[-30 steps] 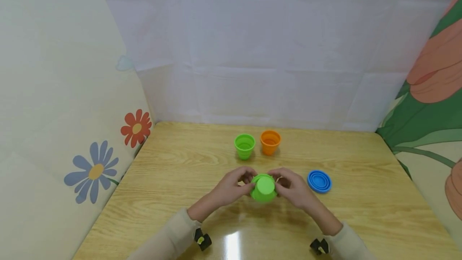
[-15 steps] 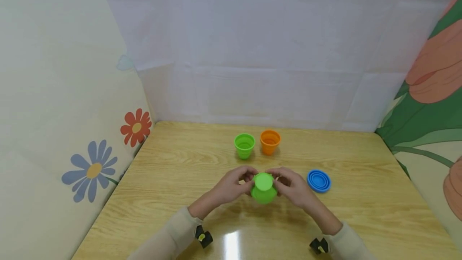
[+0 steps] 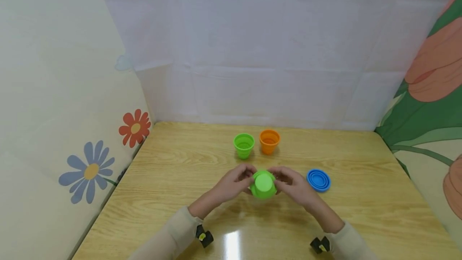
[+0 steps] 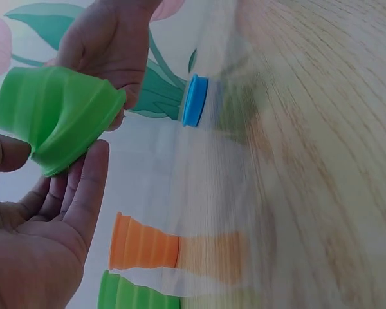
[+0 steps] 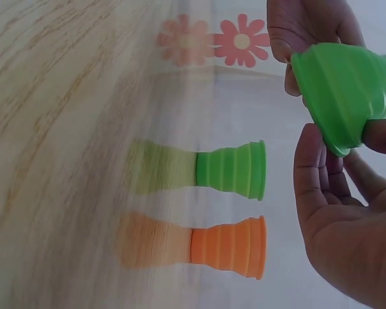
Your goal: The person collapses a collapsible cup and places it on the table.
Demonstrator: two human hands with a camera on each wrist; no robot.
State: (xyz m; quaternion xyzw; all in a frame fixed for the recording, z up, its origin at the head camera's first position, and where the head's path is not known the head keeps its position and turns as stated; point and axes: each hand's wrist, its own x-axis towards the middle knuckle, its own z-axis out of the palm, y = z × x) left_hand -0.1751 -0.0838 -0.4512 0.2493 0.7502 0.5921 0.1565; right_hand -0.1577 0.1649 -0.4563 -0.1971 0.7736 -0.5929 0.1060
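One inverted green cup (image 3: 263,184) is pinched by left hand (image 3: 232,184) and right hand (image 3: 296,187), fingers curled; beyond it, an orange cup (image 3: 268,143); right of it, a blue disc (image 3: 319,180).

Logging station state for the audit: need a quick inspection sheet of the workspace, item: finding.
Surface: wood-grain table, glossy, with a glare patch at the near side.
Job's things: held green cup, base up, off the table, wall creased.
Clutter: standing green cup and orange cup, both upright; blue cup collapsed flat.
Grips: left grip and right grip both hold the held green cup from opposite sides.
Cables: nothing seen.
Surroundings: white sheet behind; floral panels either side.
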